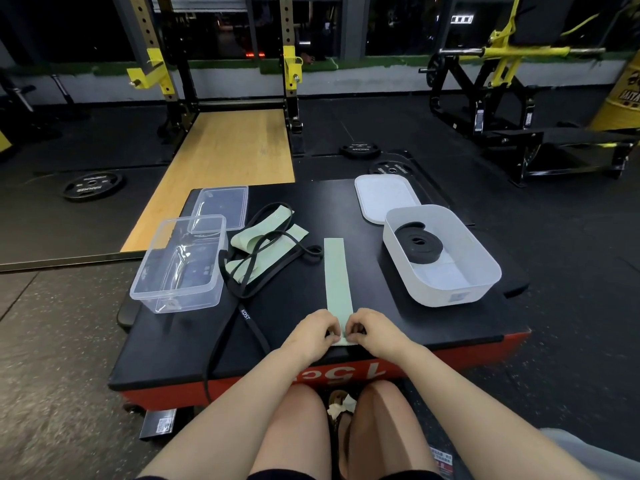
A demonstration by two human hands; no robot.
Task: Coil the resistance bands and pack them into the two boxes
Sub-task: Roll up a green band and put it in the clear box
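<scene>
**Both hands at the near end of the green band**

I see my left hand (313,332) and right hand (372,330) pinching the near end of a flat green band (337,278) laid straight on the desk (415,320), close to its front edge. The white box (479,271) on the right holds one coiled black band (420,244); its white lid (384,197) lies behind it. The clear box (156,282) on the left holds no band, its clear lid (221,204) just behind. Between them lies a tangle of green bands (247,239) and a black loop band (249,318), which trails over the front edge. Bare desk shows between the flat band and white box.
</scene>
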